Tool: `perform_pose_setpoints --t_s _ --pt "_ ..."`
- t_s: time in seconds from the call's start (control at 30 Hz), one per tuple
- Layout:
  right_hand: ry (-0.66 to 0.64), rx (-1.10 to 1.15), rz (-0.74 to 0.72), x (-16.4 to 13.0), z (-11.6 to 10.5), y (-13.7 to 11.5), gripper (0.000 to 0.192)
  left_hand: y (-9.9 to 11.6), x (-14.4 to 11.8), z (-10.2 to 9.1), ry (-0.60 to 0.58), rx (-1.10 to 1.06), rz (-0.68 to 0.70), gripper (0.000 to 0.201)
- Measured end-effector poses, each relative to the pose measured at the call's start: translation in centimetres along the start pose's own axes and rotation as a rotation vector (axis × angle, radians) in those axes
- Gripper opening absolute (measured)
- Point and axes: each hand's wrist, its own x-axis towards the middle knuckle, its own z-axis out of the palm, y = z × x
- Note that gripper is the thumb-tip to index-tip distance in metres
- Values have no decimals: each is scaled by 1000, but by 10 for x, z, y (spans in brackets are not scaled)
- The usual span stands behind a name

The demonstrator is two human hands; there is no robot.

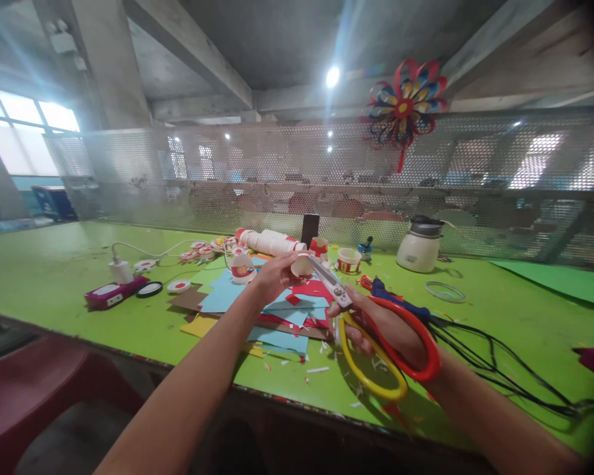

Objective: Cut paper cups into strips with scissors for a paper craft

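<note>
- Delicately, the left hand (277,274) clasps a small, round, white paper cup (302,266) above the middle of a bright green tabletop (143,330), as the right hand (366,313) grips large steel scissors with red and yellow loop handles (337,290).
- The blade tips meet the cup's right side, near the left fingertips; a slip of either hand could nick a finger. Whether the rim sits between the blades cannot be told.
- Squeezed too hard, the thin wall could buckle, and a heavy, angled blade might tear it or cut crooked.
- Below, loose light-blue paper sheets (222,300) lie overlapped and could slide if a wrist drags across them.
- Far left of the cup, a red-and-white paper cup (241,270) could topple if the left wrist swings.
- Right, a blue glue gun (398,298) lies just beyond the right hand; a backward elbow-led pull could bump it.
</note>
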Motion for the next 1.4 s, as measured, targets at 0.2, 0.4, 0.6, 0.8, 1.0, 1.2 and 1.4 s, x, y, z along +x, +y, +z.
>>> perform_pose_setpoints --t_s 0.2,0.4,0.6,0.8,1.0,1.2,1.4 --pt "40 -27 17 2 0 1 49 -3 1 -1 13 -2 -2 28" --pt "61 -42 -25 1 5 1 47 -4 2 -1 -25 -2 32 29" --pt "104 -78 -18 -4 10 -2 49 -6 2 2 -16 -7 38 32" --pt "126 -104 -16 -3 11 -1 49 -8 3 2 -24 -23 55 32" --pt "132 -149 -58 -4 13 2 49 -4 0 6 -24 -42 76 31" --pt "195 -243 -107 -5 12 5 46 -2 0 5 -9 -45 109 32" --pt "221 -315 -109 -4 12 6 52 4 -1 5 -15 -76 147 31"
